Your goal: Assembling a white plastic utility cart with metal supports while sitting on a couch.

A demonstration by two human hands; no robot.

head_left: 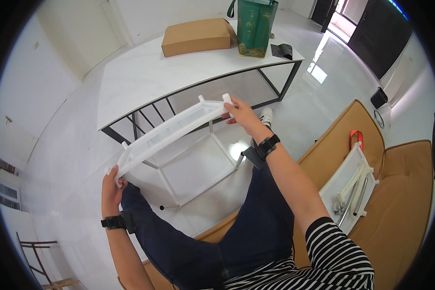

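Observation:
Both hands hold a white plastic shelf tier [171, 134], long and tilted, with rounded corner sockets, up above my knees. My left hand [112, 191] grips its near left corner, the thumb on the edge. Around the far right corner my right hand [241, 116] is closed, next to an upright socket. Below, between my legs, a white rectangular frame [209, 187] rests on the floor, with short metal tubes at its corners; the raised tier hides part of it. A small black round piece [162, 208] shows near my left knee.
A white-topped table [130, 77] with black metal legs stands ahead, bearing a cardboard box [198, 37] and a green bag [255, 29]. To my right on the tan sofa [396, 193] lies another white tier [334, 186] with metal tubes [361, 195] on it, beside an orange strap [356, 136].

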